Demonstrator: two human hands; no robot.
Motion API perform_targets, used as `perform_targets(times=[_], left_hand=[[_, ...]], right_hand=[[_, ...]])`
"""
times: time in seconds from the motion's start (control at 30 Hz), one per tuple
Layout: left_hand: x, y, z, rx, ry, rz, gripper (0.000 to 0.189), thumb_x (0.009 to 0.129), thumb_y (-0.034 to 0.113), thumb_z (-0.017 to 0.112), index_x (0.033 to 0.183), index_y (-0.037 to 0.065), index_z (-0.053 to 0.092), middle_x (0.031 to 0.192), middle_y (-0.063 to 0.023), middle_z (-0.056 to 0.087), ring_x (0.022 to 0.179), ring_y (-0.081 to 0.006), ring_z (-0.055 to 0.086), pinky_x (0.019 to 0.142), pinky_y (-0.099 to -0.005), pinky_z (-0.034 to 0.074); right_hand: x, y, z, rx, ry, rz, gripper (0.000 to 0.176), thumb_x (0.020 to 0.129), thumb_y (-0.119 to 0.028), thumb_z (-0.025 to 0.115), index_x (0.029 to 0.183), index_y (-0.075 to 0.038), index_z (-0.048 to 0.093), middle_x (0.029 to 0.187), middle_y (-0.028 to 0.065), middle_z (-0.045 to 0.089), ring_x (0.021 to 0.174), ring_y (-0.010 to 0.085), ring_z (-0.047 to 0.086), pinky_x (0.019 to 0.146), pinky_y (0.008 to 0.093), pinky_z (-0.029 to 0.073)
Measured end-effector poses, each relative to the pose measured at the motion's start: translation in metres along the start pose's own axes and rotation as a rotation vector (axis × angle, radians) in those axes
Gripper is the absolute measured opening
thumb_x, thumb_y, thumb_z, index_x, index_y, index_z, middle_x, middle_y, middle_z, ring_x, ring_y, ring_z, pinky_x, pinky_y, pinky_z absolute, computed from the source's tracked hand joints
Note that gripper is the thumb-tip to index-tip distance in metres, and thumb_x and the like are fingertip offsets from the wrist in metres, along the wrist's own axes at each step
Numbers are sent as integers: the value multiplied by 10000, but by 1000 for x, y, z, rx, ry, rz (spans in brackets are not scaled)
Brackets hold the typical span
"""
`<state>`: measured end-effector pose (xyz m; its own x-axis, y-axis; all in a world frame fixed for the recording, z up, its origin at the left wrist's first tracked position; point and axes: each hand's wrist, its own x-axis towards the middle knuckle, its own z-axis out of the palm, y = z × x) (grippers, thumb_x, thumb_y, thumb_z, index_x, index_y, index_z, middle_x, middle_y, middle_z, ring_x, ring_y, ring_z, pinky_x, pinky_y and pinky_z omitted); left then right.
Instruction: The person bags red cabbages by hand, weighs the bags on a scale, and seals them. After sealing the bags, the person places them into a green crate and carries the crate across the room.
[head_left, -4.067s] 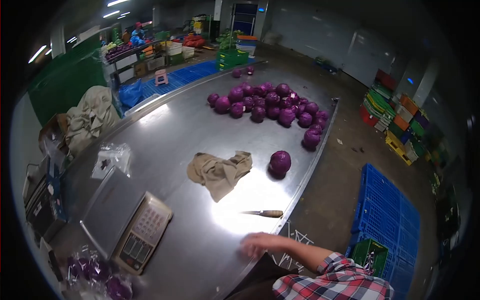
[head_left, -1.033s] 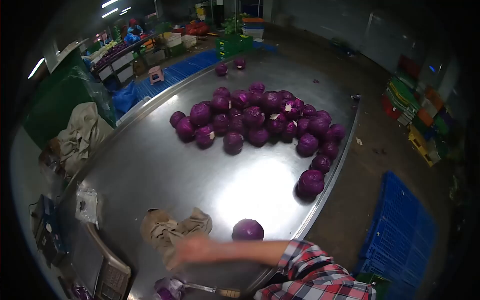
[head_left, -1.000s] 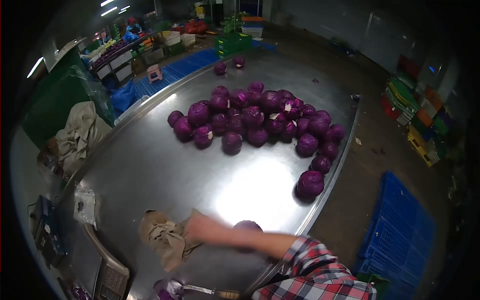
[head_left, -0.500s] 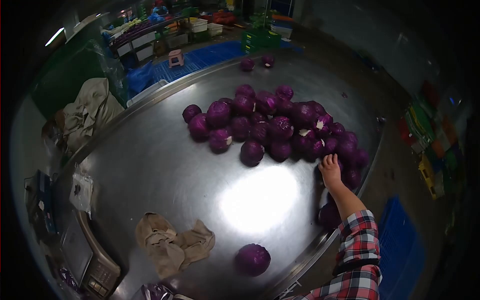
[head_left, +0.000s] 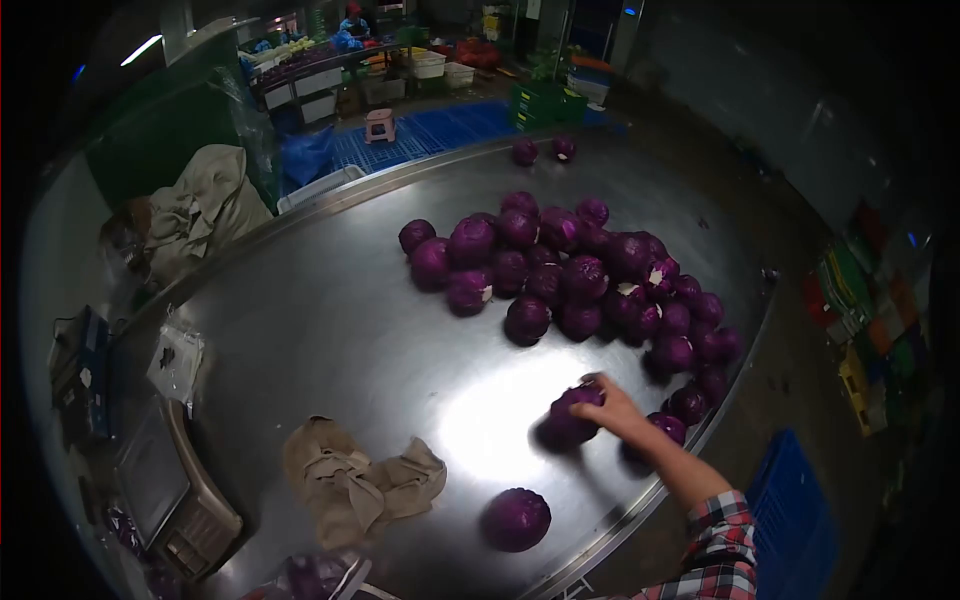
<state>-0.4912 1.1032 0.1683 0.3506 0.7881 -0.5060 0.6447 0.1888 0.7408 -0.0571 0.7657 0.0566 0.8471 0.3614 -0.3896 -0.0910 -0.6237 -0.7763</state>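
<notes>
My right hand (head_left: 610, 409) grips a purple cabbage (head_left: 567, 420) on the steel table (head_left: 330, 320), between the big pile and the near edge. The pile of several purple cabbages (head_left: 580, 275) lies beyond the hand, toward the far right of the table. One lone cabbage (head_left: 516, 519) sits nearer me, close to the table's front edge. A crumpled beige cloth (head_left: 355, 485) lies to its left. My left hand is out of view.
A weighing scale (head_left: 175, 495) stands at the table's near left, with a plastic bag (head_left: 175, 360) beside it. More beige cloth (head_left: 205, 205) is heaped at the far left. Blue pallets (head_left: 800, 520), coloured crates (head_left: 860, 330) and a pink stool (head_left: 378, 124) stand on the floor around.
My right hand drew back from the right end of the pile with one cabbage, toward the table's middle. The view shifted a little to the right.
</notes>
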Motion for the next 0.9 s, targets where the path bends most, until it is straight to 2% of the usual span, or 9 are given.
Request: perform_targets(times=[0.17, 0.23, 0.27, 0.3, 0.4, 0.63, 0.77, 0.87, 0.9], left_hand=[[-2, 16, 33, 110, -208, 68, 328, 924, 297, 455, 680, 81, 490, 480, 7, 416, 389, -89, 366, 376, -235, 283], [-7, 11, 35, 121, -275, 129, 338, 929, 299, 448, 678, 76, 492, 475, 6, 418, 385, -88, 368, 375, -237, 286], [-10, 8, 34, 96, -310, 131, 342, 931, 298, 445, 678, 72, 496, 476, 9, 413, 387, -85, 369, 375, -238, 287], [-11, 4, 31, 70, -345, 133, 346, 934, 296, 442, 679, 69, 499, 477, 12, 408, 388, -82, 370, 375, -238, 288], [-8, -20, 20, 176, -223, 301, 338, 939, 272, 438, 682, 64, 507, 491, 18, 407, 411, -69, 381, 380, -233, 294], [-16, -40, -13, -105, -73, 277, 230, 923, 197, 475, 838, 24, 601, 522, 33, 418, 427, -53, 375, 384, -212, 291], [-22, -37, -30, -184, 18, 252, 212, 914, 166, 484, 900, 4, 620, 522, 35, 407, 422, -44, 361, 378, -206, 274], [-14, -41, -47, -242, 123, 197, 205, 910, 153, 483, 914, 4, 625, 510, 37, 395, 405, -34, 336, 367, -203, 251], [-8, -45, -55, -264, 172, 177, 203, 909, 149, 483, 918, 6, 626, 505, 37, 391, 398, -31, 326, 363, -202, 242]], right_hand=[[-99, -72, 155, 865, -1154, 80, 505, 857, -406, 508, 1232, -73, 442, 1163, 78, 518, 1091, 181, 496, 957, 327, 382], [-130, -71, 221, 765, -1309, 165, 525, 859, -482, 496, 1218, -102, 444, 1126, 28, 535, 971, 89, 525, 733, 266, 478], [-148, -93, 225, 714, -1340, 176, 526, 870, -434, 502, 1240, -63, 449, 1138, 62, 540, 1019, 159, 530, 883, 316, 421], [-157, -110, 225, 507, -1310, 291, 469, 888, -425, 482, 1190, -66, 480, 991, 51, 601, 810, 144, 590, 731, 296, 479], [-178, -89, 275, 870, -1263, 501, 502, 891, -489, 440, 1198, -91, 431, 991, 63, 581, 734, 142, 594, 599, 256, 489], [-185, -93, 321, 1092, -1298, 643, 610, 895, -516, 396, 1282, -48, 341, 1080, 179, 577, 835, 245, 637, 724, 322, 546], [-191, -147, 290, 178, -1208, -5, 747, 850, -621, 367, 1272, -5, 353, 789, 164, 634, 625, 265, 633, 595, 361, 533], [-179, -136, 312, -662, -876, -792, 683, 835, -599, 417, 1211, -31, 456, 700, 168, 616, 623, 329, 610, 569, 418, 494], [-174, -139, 295, -646, -919, -811, 546, 829, -524, 492, 1113, -61, 551, 756, 197, 612, 637, 390, 583, 576, 456, 468]])
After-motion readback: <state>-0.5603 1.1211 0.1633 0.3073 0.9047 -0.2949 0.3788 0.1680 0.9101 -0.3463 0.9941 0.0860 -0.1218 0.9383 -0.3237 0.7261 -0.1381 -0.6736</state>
